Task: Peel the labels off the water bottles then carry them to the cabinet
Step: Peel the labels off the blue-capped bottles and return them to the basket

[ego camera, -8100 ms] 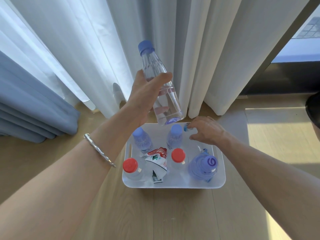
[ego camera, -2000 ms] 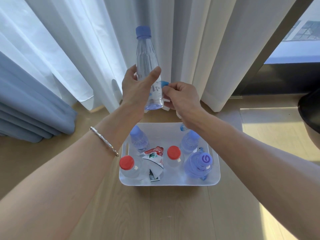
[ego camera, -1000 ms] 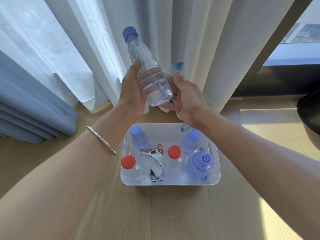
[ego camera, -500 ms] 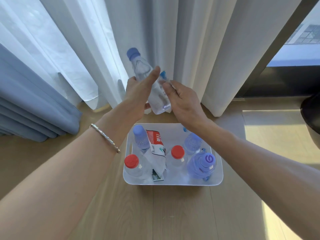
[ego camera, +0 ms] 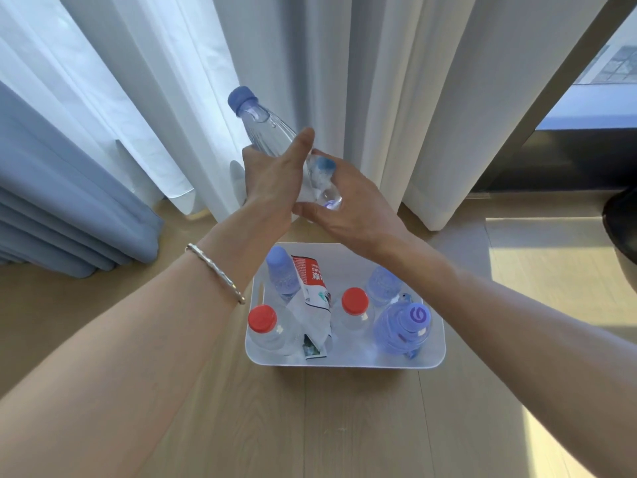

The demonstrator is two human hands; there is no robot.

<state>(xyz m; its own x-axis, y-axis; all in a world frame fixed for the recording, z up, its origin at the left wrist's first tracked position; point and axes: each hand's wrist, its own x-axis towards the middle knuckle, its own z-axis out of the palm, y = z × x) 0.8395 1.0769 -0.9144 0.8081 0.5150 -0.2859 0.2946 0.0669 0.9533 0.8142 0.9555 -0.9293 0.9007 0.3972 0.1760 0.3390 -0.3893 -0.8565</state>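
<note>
we hold the bottle (ego camera: 272,132) in the air above the white bin (ego camera: 344,364), tilted, with its blue cap up and to the left. our left hand (ego camera: 272,181) wraps round its middle, thumb laid along the front. our right hand (ego camera: 351,208) curls round the lower end, thumb beneath and fingers behind. a blue label scrap (ego camera: 323,166) sits at those fingertips. we cannot tell whether we pinch the scrap itself or only press it against the plastic.

the likeliest trouble, we judge, is the label tearing. if we pull on a small crumpled piece, it may come away alone and leave a strip stuck to the bottle. the smooth wall could also turn in our left hand when the right one pulls, since the grip sits at the middle and not at the base. if it slips, the bottle drops onto the five standing bottles (ego camera: 355,305) below and may knock them over. the scrap, once let go, could miss the bin, where a peeled label (ego camera: 315,298) already lies, and land on the wooden floor (ego camera: 344,426). the large bottle (ego camera: 401,329) seems to have a blue bit at its foot, easy to overlook. the cabinet is not in view.
</note>
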